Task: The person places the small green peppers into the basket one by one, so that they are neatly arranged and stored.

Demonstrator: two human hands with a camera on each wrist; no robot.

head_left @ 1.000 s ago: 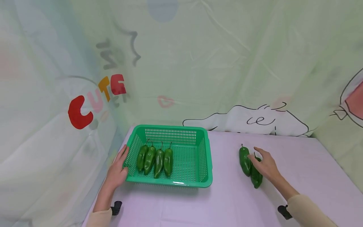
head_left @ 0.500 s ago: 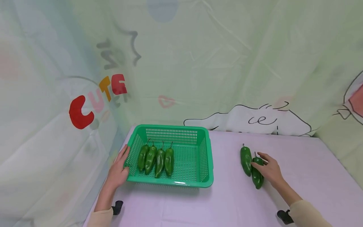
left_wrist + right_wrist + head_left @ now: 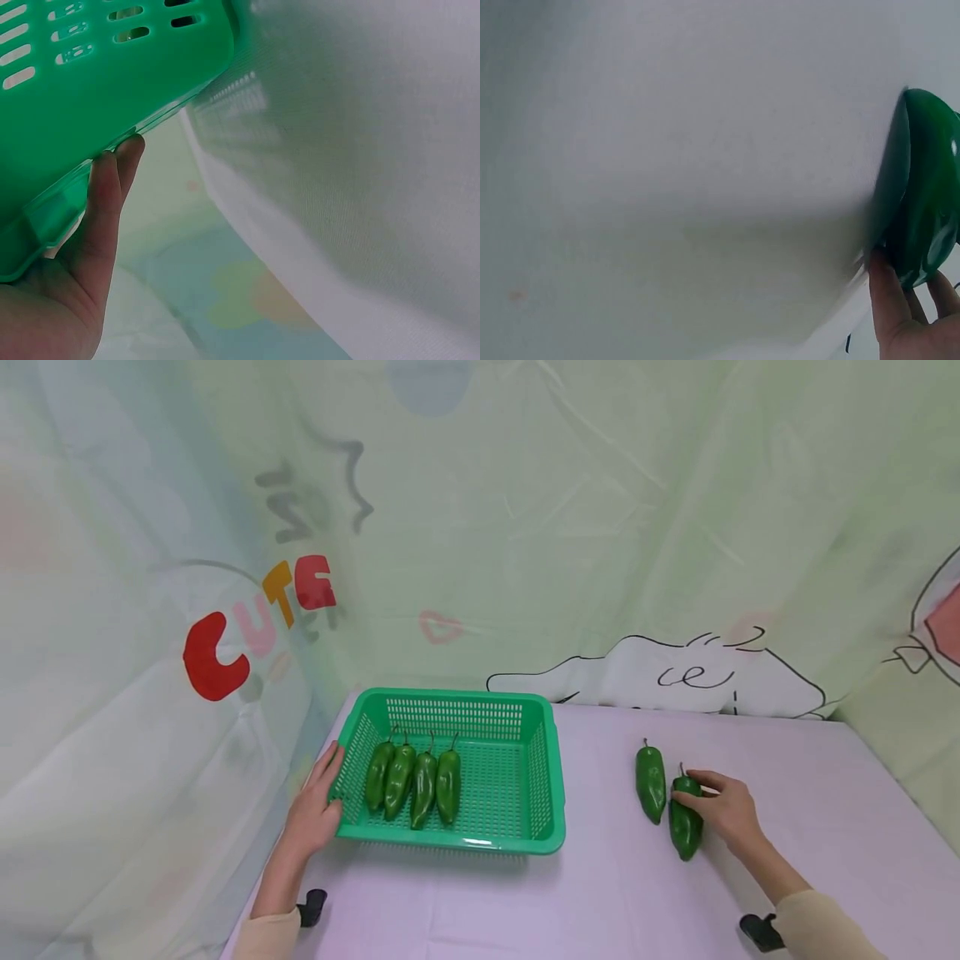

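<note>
On the right of the table, my right hand (image 3: pixel 729 810) pinches the upper part of a green chili pepper (image 3: pixel 686 835) between thumb and fingers. The right wrist view shows this pepper (image 3: pixel 930 187) with fingertips at its end. A second green pepper (image 3: pixel 650 783) lies just left of it, a narrow gap between them. Across the table, my left hand (image 3: pixel 311 810) rests against the left rim of a green plastic basket (image 3: pixel 487 845), its fingers straight. In the left wrist view the fingers (image 3: pixel 105 195) touch the basket's rim. Several green peppers (image 3: pixel 423 789) lie side by side in the basket's left half.
A pale lilac cloth covers the table (image 3: pixel 600 893). Behind and to the left hangs a printed pale green curtain (image 3: pixel 525 543), which meets the table's back edge. Black wrist devices (image 3: pixel 761 932) sit by both sleeves.
My right hand has closed its thumb and fingers on the right pepper and shifted it slightly right, away from the other one. The left hand stays at the basket.
</note>
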